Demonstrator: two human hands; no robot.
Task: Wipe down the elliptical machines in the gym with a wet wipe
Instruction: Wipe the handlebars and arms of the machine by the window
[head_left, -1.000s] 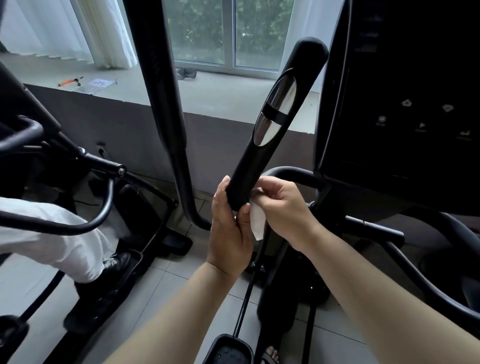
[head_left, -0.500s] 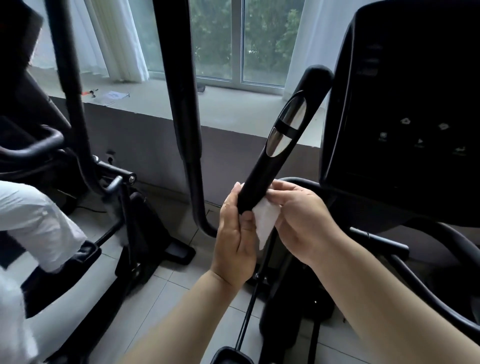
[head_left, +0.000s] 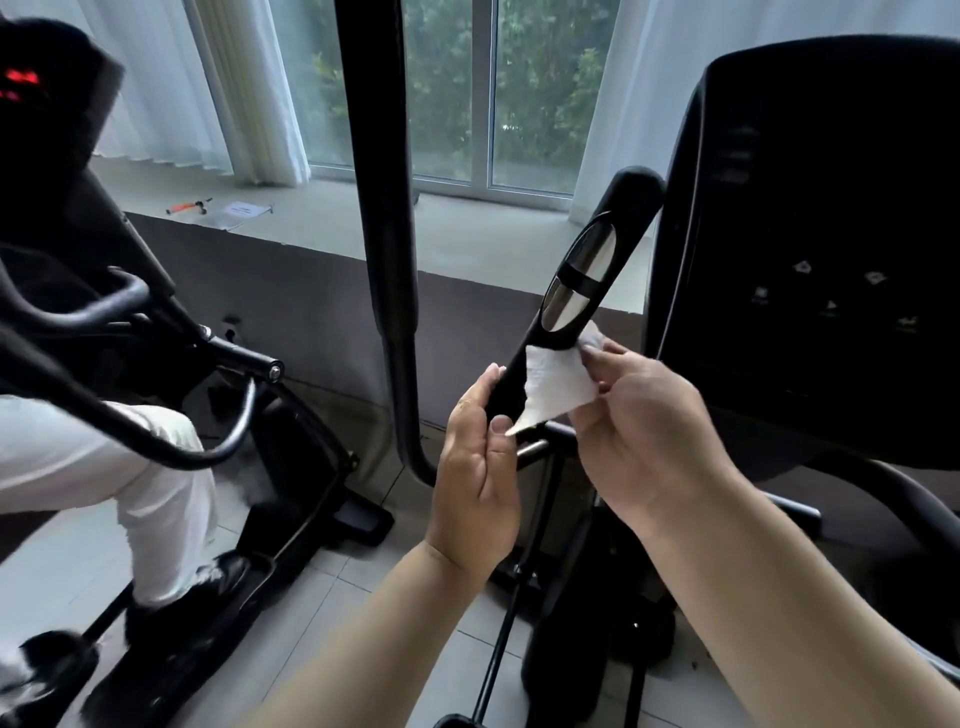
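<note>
Left hand (head_left: 478, 467) is wrapped round the lower end of the slanted black handlebar grip (head_left: 581, 276), fingers tucked behind it and the thumb lying across the front. Right hand (head_left: 639, 431) pinches a crumpled white wet wipe (head_left: 558, 387) between thumb and fingertips. The wipe sits against the grip, just below the two oval silver sensor plates (head_left: 592, 249) and just above the left thumb, with its lower corner hanging down beside that thumb. The grip leans up and to the right, and its rounded top ends beside the big black console panel (head_left: 810, 234), where a few pale button symbols show faintly. To the left of the hands a tall black upright bar (head_left: 384, 208) runs from the top edge down to a bend near the floor. Under it all lies a pale grey tiled floor (head_left: 363, 587). Behind is a low grey window ledge (head_left: 493, 228) below a white-framed window (head_left: 467, 88) full of green foliage, with sheer white curtains (head_left: 156, 78) at either side. An orange pen (head_left: 189, 208) and a white paper slip (head_left: 241, 212) lie on the ledge, well away from the hands. Far left is a second black elliptical machine (head_left: 291, 467) with small red lights on its display. A person's leg in white trousers (head_left: 130, 467) and a black shoe (head_left: 197, 587) rest on its pedal.
</note>
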